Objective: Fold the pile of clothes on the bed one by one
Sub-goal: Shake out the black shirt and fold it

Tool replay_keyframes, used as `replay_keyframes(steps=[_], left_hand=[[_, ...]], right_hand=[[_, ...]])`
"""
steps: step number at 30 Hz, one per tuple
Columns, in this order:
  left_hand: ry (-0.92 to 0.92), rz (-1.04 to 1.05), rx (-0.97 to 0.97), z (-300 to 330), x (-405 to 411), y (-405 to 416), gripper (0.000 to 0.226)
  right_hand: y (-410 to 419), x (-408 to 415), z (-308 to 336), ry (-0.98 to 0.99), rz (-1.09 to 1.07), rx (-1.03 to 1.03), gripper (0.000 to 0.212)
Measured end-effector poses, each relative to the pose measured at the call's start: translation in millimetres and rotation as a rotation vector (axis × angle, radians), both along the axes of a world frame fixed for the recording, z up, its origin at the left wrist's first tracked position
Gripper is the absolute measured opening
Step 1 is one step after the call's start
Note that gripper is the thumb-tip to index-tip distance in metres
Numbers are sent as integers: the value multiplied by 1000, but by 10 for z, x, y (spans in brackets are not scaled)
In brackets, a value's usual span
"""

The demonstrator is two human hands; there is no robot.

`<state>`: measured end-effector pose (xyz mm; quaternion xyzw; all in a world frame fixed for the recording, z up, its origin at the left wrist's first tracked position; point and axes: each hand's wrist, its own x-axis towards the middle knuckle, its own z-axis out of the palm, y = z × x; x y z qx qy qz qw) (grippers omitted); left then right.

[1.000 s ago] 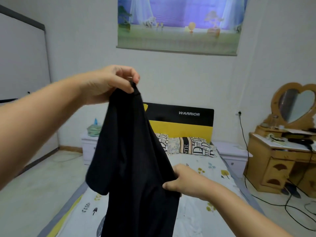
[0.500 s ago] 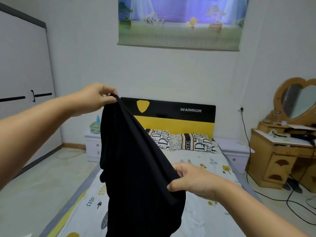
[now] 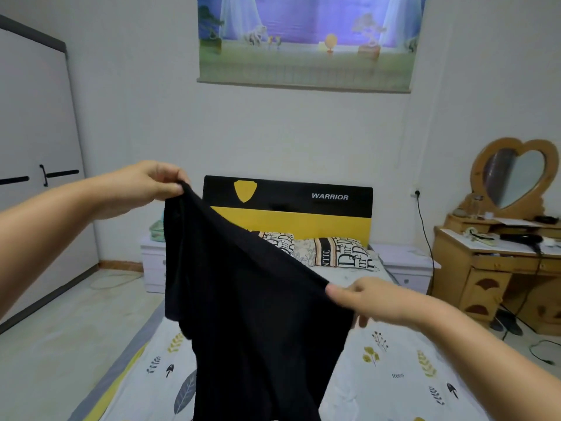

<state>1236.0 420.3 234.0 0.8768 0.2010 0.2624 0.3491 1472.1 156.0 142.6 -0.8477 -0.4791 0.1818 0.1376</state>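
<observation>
a: garment (image 3: 255, 314) hangs over bed (image 3: 394, 375), your left hand (image 3: 145, 186) pinching its top edge, right hand (image 3: 373, 299) gripping lower, rightward.

b: spreading step, likely. next, level your hands, lay it flat.

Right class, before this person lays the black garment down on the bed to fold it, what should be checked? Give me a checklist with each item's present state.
1. Left hand has a grip on the black garment: ok.
2. Right hand pinches the other end: ok.
3. Top edge pulled taut between hands: ok.
4. Top edge level: not ok, the left end is higher.
5. Garment hangs without twists: cannot tell.
6. Bed has bare sheet below: ok on the right side; under the garment, cannot tell.
</observation>
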Motion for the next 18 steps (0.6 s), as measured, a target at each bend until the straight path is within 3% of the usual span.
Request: replay_keyframes(steps=[4, 10, 12, 14, 16, 18], left_hand=[[260, -120, -52, -155, -97, 60, 26], [707, -113, 264, -338, -19, -2, 28], [682, -117, 218, -392, 17, -44, 33], [557, -183, 25, -432, 16, -40, 36], [422, -277, -261, -471, -10, -53, 16], [325, -238, -363, -535, 13, -22, 22]], right_hand=[[-60, 207, 101, -192, -144, 263, 42], [-91, 189, 268, -186, -131, 415, 12], [-78, 157, 275, -205, -103, 427, 27], [-84, 148, 266, -186, -109, 442, 31], [-96, 156, 272, -146, -114, 442, 18], [-115, 166, 291, -123, -124, 452, 4]])
